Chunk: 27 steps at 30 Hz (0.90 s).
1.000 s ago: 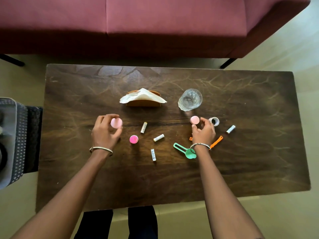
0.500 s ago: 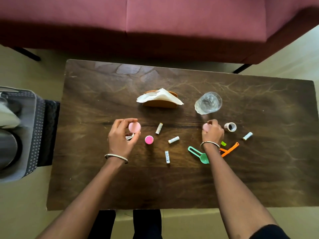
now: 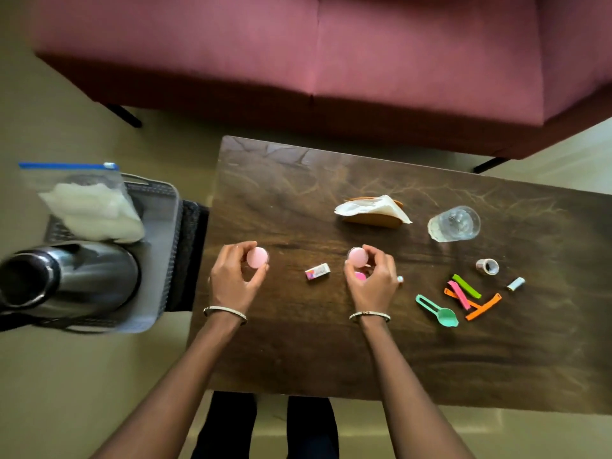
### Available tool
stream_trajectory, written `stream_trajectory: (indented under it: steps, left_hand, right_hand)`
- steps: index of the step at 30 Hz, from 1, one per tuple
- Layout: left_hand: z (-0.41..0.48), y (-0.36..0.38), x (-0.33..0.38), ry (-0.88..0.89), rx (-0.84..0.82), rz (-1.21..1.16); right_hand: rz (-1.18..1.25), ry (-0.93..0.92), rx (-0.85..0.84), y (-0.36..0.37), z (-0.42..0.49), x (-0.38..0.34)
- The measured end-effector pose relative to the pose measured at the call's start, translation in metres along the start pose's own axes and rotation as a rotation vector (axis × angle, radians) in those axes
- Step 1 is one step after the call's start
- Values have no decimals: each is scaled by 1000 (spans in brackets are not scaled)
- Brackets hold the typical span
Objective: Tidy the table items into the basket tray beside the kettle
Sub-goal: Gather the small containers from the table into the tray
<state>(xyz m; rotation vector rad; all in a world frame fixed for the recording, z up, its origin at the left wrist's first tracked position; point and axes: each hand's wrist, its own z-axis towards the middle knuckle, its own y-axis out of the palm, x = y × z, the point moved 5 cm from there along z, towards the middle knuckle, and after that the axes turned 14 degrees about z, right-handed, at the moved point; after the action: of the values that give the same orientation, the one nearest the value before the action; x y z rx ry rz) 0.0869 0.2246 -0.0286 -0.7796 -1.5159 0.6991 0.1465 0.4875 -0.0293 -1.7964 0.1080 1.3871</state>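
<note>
My left hand (image 3: pixel 231 279) holds a pale pink round container (image 3: pixel 257 257) in its curled fingers above the table's left part. My right hand (image 3: pixel 372 281) holds a second pale pink round container (image 3: pixel 358 256), and a bright pink one (image 3: pixel 360 276) shows under its palm. A small white packet (image 3: pixel 317 271) lies between my hands. To the right lie a green scoop (image 3: pixel 438 311), orange, pink and green clips (image 3: pixel 470 298), a small tape roll (image 3: pixel 487 266) and a small white tube (image 3: pixel 515 283). The grey basket tray (image 3: pixel 162 260) stands left of the table beside a steel kettle (image 3: pixel 71 278).
A napkin holder with a white napkin (image 3: pixel 372 210) and a clear glass (image 3: pixel 454 224) stand further back on the dark wooden table (image 3: pixel 331 352). A zip bag with white contents (image 3: pixel 89 207) rests in the tray. A maroon sofa (image 3: pixel 331 61) runs behind the table.
My right hand has moved left with its pink container, now over the bright pink one. The view swung left, bringing the tray and kettle into sight. My left hand still holds its container.
</note>
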Motion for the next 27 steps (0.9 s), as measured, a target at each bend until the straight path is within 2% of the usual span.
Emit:
stream_trajectory:
  steps: [4,7,12,22,27]
  left_hand:
    - [12,-52,-41,-50,3,91]
    - [30,-90,-85,-137,59,229]
    - [66,-122,-148,-297,49,305]
    - [110,-91,-207,-425,-120,423]
    - [134,-65,-218,-455,-122,433]
  right_hand:
    - [70,-77,-94,60,-47,-53]
    - [143,-71,-171,117,-78,-94]
    - [199,-80,-296,203,-109,-140]
    - [112,-104,-382,325,-102,-174]
    - [31,-112,-465,359,-79,-166]
